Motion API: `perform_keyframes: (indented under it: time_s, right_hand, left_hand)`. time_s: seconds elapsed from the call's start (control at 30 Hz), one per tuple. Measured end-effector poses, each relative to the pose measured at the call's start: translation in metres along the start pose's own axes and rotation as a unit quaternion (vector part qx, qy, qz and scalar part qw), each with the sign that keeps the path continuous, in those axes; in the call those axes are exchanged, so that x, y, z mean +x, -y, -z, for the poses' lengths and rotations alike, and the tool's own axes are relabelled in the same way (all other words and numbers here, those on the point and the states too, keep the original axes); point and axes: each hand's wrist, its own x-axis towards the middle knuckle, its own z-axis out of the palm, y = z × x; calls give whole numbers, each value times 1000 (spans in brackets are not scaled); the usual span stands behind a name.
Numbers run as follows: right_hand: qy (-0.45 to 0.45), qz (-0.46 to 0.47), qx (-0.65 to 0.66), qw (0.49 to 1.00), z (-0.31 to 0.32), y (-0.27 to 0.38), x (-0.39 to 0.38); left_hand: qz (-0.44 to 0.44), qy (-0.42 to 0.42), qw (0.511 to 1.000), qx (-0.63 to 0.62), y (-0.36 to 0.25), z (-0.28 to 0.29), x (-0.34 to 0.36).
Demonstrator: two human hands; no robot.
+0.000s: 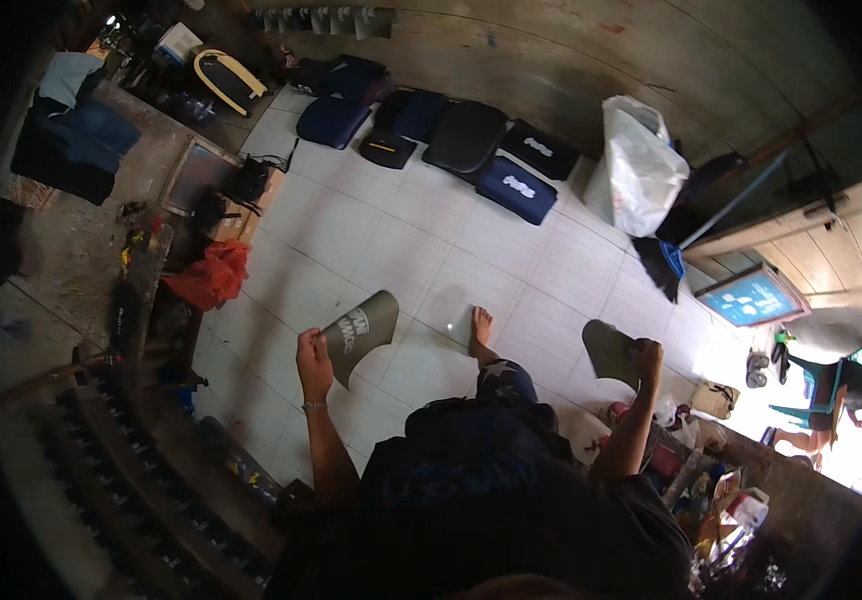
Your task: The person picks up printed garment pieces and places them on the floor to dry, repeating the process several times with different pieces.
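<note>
Pinched between the thumb and fingers of my left hand is an olive-green cut fabric piece with a curved edge and white lettering. It hangs out to the right of that hand, above the floor. My right hand, held well apart on the other side of my body, grips a second olive-green fabric piece. This one extends to the left of the hand, and no print shows on its visible face. Both hands are closed on the edges of their pieces.
Folded dark blue and black items lie along the far wall beside a white sack and a blue broom. A red plastic bag hangs by the left workbench. Rows of dark pieces fill the lower left. A person sits beyond the right-hand doorway.
</note>
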Motion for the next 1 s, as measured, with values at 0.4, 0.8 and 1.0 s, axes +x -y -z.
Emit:
perform_keyframes:
  time_s: [0.4, 0.8, 1.0]
  right_hand:
    - [20, -40, -69, 997, -65, 165, 254]
    - [-63, 109, 178, 976, -148, 564, 516]
    - [-87, 212, 237, 944, -194, 737, 662]
  left_hand:
    - [179, -169, 961, 126, 86, 13, 182]
    - [109, -209, 972, 18, 98, 8, 487]
    - [124, -202, 969, 63, 105, 22, 599]
